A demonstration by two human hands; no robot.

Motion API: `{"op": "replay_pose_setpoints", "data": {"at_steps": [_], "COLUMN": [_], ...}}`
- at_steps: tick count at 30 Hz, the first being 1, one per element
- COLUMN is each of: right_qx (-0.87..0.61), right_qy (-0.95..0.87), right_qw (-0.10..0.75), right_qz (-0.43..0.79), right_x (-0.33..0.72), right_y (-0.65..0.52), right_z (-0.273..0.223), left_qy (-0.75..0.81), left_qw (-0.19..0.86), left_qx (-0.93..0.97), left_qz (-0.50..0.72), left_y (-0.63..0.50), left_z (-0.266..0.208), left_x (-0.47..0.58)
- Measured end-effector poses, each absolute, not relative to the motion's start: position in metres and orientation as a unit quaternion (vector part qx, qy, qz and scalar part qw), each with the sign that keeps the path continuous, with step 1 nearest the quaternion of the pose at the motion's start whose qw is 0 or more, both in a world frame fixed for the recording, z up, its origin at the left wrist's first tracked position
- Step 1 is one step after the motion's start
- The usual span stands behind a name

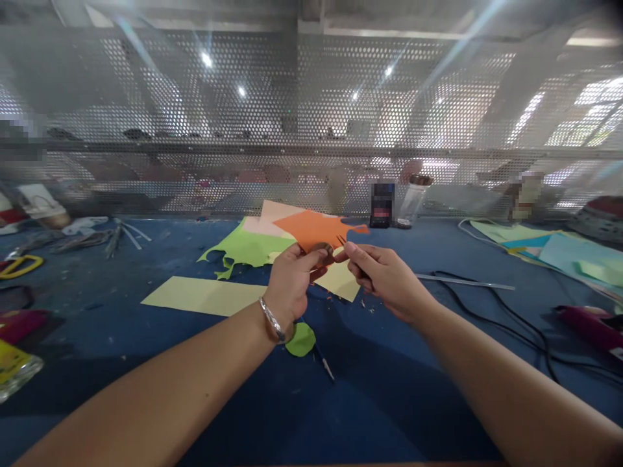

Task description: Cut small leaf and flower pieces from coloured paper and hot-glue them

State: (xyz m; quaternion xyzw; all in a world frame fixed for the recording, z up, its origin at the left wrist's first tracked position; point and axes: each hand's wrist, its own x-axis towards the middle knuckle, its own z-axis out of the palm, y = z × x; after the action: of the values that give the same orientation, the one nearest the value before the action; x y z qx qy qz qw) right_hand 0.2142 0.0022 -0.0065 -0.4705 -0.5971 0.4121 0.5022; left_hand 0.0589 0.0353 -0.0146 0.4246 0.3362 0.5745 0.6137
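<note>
toward the left edge of the blue worktop [370, 402] lie yellow-handled scissors [33, 264]; further right, a pale paper strip [209, 296] and cut green paper [246, 245] lie between the middle and the far edge. above the middle, the left hand [289, 275] pinches a small brown round piece [321, 253], just in front of the orange paper [316, 227]; below, toward the near edge, are a green disc [300, 339] and a slim pointed tool [326, 364]. beside it, the right hand [377, 269] grips a thin dark tool [341, 240], perhaps tweezers, between thumb and fingers, points up. to do this well, i'd judge, pinch the piece firmly by its rim, work the points lightly and keep them off the left fingertips. right of the hands, a clear bottle [412, 204] stands by the far edge.
</note>
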Motion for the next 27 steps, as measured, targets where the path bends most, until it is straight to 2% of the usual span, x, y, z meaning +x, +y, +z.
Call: {"op": "replay_pose_setpoints", "data": {"at_steps": [14, 21, 27], "right_qx": [-0.487, -0.484, -0.483], "right_qy": [-0.58, -0.574, -0.571], "right_qw": [0.425, 0.439, 0.455], "right_qz": [0.495, 0.494, 0.484], "right_x": [0.2191, 0.2195, 0.2188], "right_y": [0.0043, 0.0043, 0.0052], "right_z": [-0.0098, -0.0093, -0.01], "left_qy": [0.342, 0.337, 0.325], "left_qw": [0.566, 0.537, 0.56], "left_qx": [0.472, 0.498, 0.505], "left_qz": [0.583, 0.592, 0.571], "left_y": [0.0435, 0.0418, 0.0396], "left_z": [-0.0149, -0.0154, -0.0186], "left_x": [0.0547, 0.0553, 0.0577]}}
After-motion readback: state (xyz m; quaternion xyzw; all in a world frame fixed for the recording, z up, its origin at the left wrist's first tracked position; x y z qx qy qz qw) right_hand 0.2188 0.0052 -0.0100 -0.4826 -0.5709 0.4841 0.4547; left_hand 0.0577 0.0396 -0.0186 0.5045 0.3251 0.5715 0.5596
